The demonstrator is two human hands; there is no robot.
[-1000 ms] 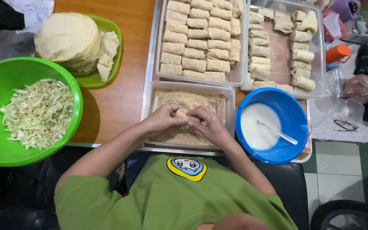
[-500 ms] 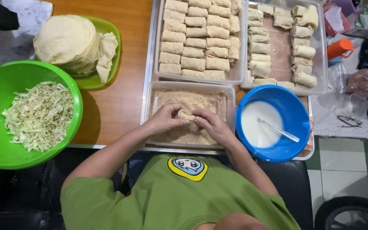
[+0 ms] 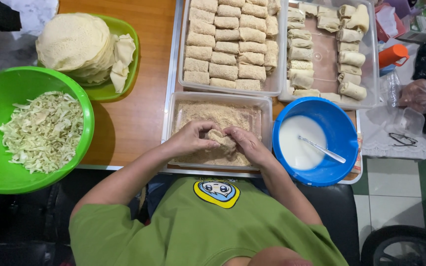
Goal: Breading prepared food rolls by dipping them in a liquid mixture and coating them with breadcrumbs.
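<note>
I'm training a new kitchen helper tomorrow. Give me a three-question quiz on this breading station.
1. True or false: both hands, left hand and right hand, hold one roll over the crumb tray.
2. What lies in the blue bowl? A) shredded cabbage B) white liquid and a spoon C) flat wrappers
3. Fill in: the shredded cabbage sits in a ____ bowl.

Key: 1 true; 2 B; 3 green.

Both hands [image 3: 219, 140] press a roll [image 3: 221, 140] w/ crumbs in clear tray [image 3: 173, 123] (blue bowl [image 3: 341, 133] beside).
</note>
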